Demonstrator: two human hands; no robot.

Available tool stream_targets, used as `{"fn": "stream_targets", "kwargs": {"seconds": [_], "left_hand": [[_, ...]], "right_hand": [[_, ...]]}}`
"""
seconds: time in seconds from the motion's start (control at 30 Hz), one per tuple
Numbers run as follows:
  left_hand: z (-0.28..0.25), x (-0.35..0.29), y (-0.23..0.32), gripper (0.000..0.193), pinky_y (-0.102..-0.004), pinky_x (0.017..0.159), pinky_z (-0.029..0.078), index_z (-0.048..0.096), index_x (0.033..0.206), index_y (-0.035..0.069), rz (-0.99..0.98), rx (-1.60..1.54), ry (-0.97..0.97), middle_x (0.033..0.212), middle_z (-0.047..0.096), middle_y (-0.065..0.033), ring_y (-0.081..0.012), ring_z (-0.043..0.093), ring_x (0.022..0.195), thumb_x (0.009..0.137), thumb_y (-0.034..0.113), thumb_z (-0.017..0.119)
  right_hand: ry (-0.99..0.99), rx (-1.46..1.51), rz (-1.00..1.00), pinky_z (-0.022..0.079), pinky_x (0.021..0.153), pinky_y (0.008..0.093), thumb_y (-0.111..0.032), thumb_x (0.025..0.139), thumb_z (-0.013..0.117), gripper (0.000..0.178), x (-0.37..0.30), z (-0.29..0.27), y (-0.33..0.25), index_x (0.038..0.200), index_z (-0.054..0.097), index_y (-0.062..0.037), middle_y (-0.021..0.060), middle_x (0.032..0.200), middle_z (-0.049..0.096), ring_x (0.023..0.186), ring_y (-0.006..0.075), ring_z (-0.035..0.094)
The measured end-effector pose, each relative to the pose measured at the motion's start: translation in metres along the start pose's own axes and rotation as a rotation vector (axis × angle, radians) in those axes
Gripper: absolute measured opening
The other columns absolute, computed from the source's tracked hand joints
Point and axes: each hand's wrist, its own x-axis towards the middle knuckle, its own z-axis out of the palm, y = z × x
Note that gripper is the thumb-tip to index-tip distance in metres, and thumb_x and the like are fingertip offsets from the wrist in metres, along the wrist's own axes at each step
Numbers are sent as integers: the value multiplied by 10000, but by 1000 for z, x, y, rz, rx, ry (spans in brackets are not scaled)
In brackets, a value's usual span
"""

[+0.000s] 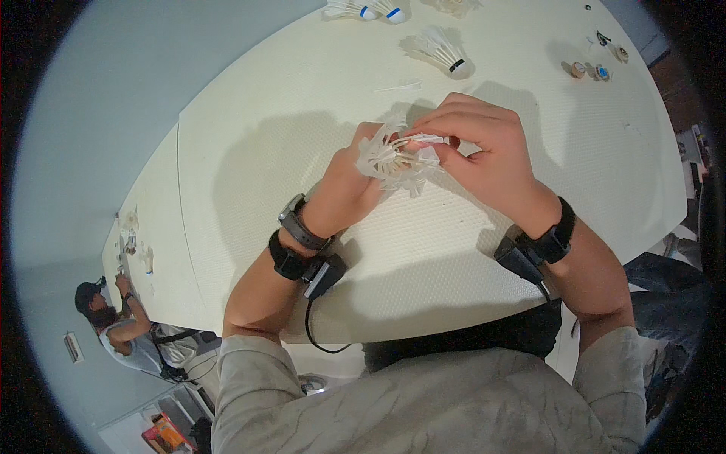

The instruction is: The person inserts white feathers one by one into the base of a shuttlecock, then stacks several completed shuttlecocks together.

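Above the middle of the table, my left hand [338, 188] is closed around a white feather shuttlecock [394, 160], whose open feather end faces up. The feathers look ragged and uneven. My right hand [495, 147] has its thumb and fingers pinched on a single white feather [428, 139] at the right side of the skirt. I cannot tell whether this feather is still joined to the shuttlecock. The cork base is hidden by my left hand. Just beyond my hands lies a loose white feather [402, 87].
A shuttlecock with a black band [442, 53] lies farther back. Shuttlecocks with blue bands [392, 12] rest at the far edge. Small round pieces, one tan [578, 69] and one blue [601, 73], sit far right. Cables hang from my wrist straps. Another person [125, 325] works at far left.
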Motion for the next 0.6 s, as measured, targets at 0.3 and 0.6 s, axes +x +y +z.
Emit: {"fn": "stream_targets", "kwargs": {"seconds": [0.3, 0.6], "left_hand": [[-1, -4, 2, 399, -445, 1132, 368, 629, 1320, 80, -220, -72, -72, 1356, 591, -141, -353, 533, 1267, 924, 41, 607], [0, 3, 4, 374, -438, 801, 539, 508, 1289, 25, -45, 60, -26, 1152, 629, -179, -418, 669, 953, 956, 138, 636]], "right_hand": [[-17, 19, -13, 500, 588, 298, 16, 801, 755, 132, 1, 0, 1, 922, 748, -37, 71, 854, 715, 725, 200, 643], [-7, -10, 6, 500, 599, 311, 24, 784, 763, 132, 1, -1, -2, 899, 735, -32, 73, 834, 701, 720, 206, 642]]}}
